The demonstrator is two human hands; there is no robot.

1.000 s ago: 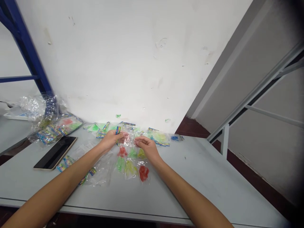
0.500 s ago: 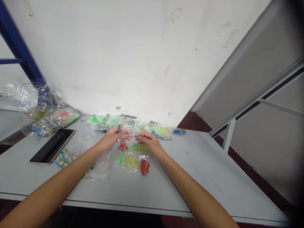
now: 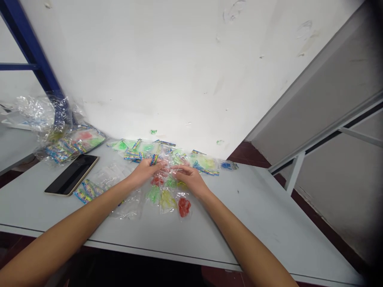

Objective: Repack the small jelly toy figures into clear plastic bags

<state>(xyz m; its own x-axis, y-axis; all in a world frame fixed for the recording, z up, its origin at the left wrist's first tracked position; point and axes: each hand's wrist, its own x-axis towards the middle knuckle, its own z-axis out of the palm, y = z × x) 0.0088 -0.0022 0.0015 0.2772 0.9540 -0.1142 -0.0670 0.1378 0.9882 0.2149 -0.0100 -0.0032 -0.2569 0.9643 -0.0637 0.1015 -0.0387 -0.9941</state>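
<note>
My left hand (image 3: pixel 146 172) is closed on a clear plastic packet (image 3: pixel 163 170) with a colourful printed header strip and something reddish inside. At the packet's right side, my right hand (image 3: pixel 191 179) has its fingers bent and thumb drawn in, pinching at the clear film. Just below the hands lie small clear packets: a red one (image 3: pixel 157 181), a green one (image 3: pixel 153 194), a yellow one (image 3: pixel 166 200) and another red one (image 3: pixel 184 207). What shapes they hold is too small to make out.
Several header-strip packets (image 3: pixel 131 154) lie along the wall. A blue packet (image 3: pixel 229 165) is at their right end. On the left are a dark-screened phone or tablet (image 3: pixel 72 175), a large clear bag of packets (image 3: pixel 80 141) and loose clear wrappers (image 3: pixel 128 207). The grey table (image 3: pixel 254 215) meets a white wall.
The camera view has tilted and shifted slightly. Both hands stay at the same packet, with the left thumb a little further across it and the hands slightly closer together.
</note>
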